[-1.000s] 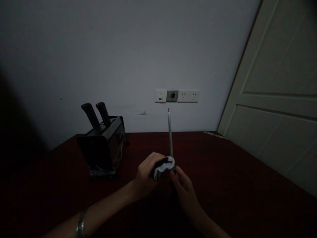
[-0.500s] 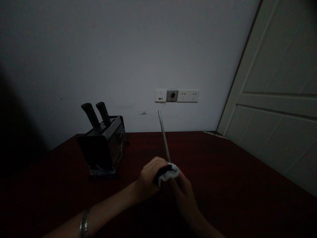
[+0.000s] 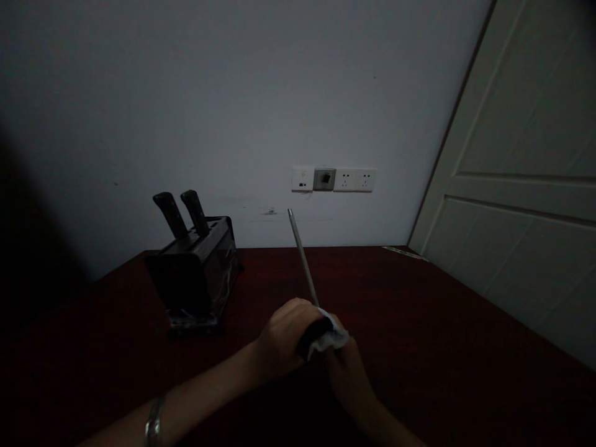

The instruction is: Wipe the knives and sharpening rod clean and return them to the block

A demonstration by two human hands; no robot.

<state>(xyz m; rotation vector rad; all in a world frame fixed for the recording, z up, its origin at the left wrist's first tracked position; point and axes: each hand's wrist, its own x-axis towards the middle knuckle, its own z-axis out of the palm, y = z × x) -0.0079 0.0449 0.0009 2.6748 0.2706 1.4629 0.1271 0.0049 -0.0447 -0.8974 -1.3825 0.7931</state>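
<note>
My left hand (image 3: 285,335) is closed around a crumpled white cloth (image 3: 333,339), with a black patch beside its fingers that I cannot make out clearly. A slim grey metal rod, like a sharpening steel (image 3: 303,261), rises out of the cloth and leans up to the left. Below and right of the cloth, my right hand (image 3: 352,375) is closed at the rod's lower end. The handle end is hidden by the hands and cloth. To the left stands a dark knife block (image 3: 221,267) with two black-handled knives (image 3: 171,216) in it.
Everything rests on a dark red wooden table (image 3: 400,310). Behind it is a pale wall with a row of sockets (image 3: 344,179). A white panelled door (image 3: 516,248) borders the right side, and a thin printed strip (image 3: 404,252) lies at the back right edge.
The rod's tip has swung a little to the left. Both hands and the cloth have shifted slightly right and down. The knife block has stayed put.
</note>
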